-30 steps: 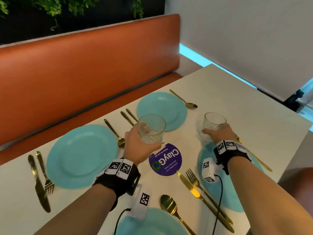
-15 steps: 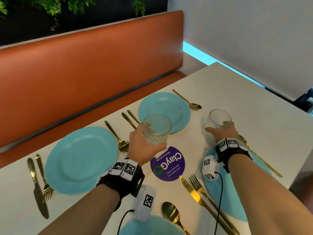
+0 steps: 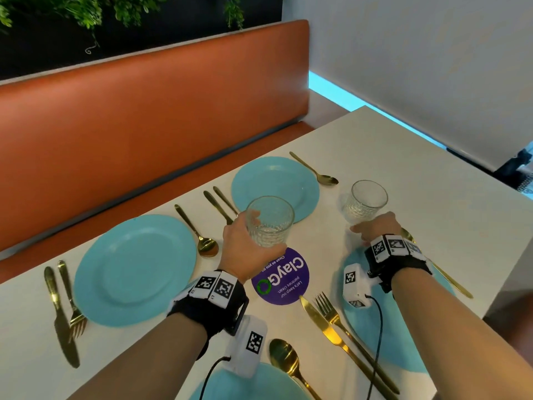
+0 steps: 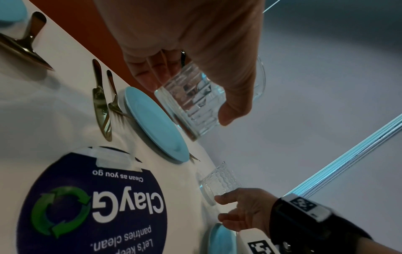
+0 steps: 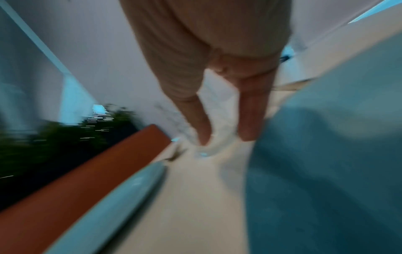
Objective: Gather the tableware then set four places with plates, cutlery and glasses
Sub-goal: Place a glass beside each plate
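Pale worktop point(image 3: 403, 157) against an orange bench point(image 3: 144, 125), grey wall to the right.

Since a second ago: right glass point(image 3: 364, 202) lowered and now standing on the worktop just beyond the near right plate point(image 3: 360, 333). Right hand point(image 3: 375, 226) no longer wrapped round it, fingers fairly straight, thumb tip at the base; probably let go, though the right wrist view is too blurred to settle it. Left hand point(image 3: 245, 249) carried a little further forward, clasping the left glass point(image 3: 269, 223) clear of the surface, over the near rim of the far right plate point(image 3: 274, 183).

Meaning for the task: four plates and the cutlery seemingly laid, one glass placed, a second about to be; no other glasses in sight.

Room to move: bare worktop from the right glass out to the far corner and right edge. Tighter on the left, with knife and fork point(image 3: 219, 206) and a spoon point(image 3: 202, 238) filling the gap towards the far left plate point(image 3: 135, 269). Clear strip only between the far right plate and the purple sticker point(image 3: 282, 278).
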Motion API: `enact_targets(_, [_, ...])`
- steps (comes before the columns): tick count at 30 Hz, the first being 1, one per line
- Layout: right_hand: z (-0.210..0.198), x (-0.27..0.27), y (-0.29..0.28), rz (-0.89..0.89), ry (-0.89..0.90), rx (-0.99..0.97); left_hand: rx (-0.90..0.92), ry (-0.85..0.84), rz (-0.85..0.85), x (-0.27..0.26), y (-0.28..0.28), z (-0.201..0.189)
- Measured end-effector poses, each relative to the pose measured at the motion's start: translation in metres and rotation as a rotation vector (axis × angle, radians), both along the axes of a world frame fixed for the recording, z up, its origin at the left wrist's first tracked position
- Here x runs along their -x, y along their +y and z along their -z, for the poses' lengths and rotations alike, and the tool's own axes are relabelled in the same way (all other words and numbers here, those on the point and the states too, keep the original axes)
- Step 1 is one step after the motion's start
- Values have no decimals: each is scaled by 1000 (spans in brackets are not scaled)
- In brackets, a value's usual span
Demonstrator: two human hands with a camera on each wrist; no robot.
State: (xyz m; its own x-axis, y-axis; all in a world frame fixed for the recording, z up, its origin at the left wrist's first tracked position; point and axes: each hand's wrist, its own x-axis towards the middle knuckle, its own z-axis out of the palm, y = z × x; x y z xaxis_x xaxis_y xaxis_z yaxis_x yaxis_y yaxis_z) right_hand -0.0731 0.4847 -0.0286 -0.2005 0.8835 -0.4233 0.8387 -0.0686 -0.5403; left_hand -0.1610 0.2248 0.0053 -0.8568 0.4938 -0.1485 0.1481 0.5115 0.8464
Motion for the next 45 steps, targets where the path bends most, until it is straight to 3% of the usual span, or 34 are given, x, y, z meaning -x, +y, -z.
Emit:
enact_targets(3, [-23, -3, -22, -51, 34, -143, -7, -16, 9, -5, 1, -2])
enact_targets(6, [-54, -10, -55, -262, 216, -207, -16, -37, 12, -9, 2, -2])
enact_targets(9, [-73, -17, -89, -500, 445, 80, -49, -51, 2, -16, 1, -7])
enact_targets(11, [-77, -18, -108, -626, 492, 271, -56, -30, 29, -21, 0, -10])
enact_targets(14, [-74, -18, -126, -689, 555, 386, -51, -9, 117, -30, -2, -14])
enact_targets(21, [-47, -24, -127, -650, 629, 538, 28, 80, 207, -38, -6, -13])
enact_targets(31, [-7, -16, -113, -584, 313, 36, 334, -52, 161, -35, -11, 9])
enact_targets(38, [11, -14, -111, -470, 321, 2, 301, -53, 93, -30, -25, 9])
enact_targets(45, [6, -15, -115, -478, 270, 26, 276, -40, 68, -32, -40, 3])
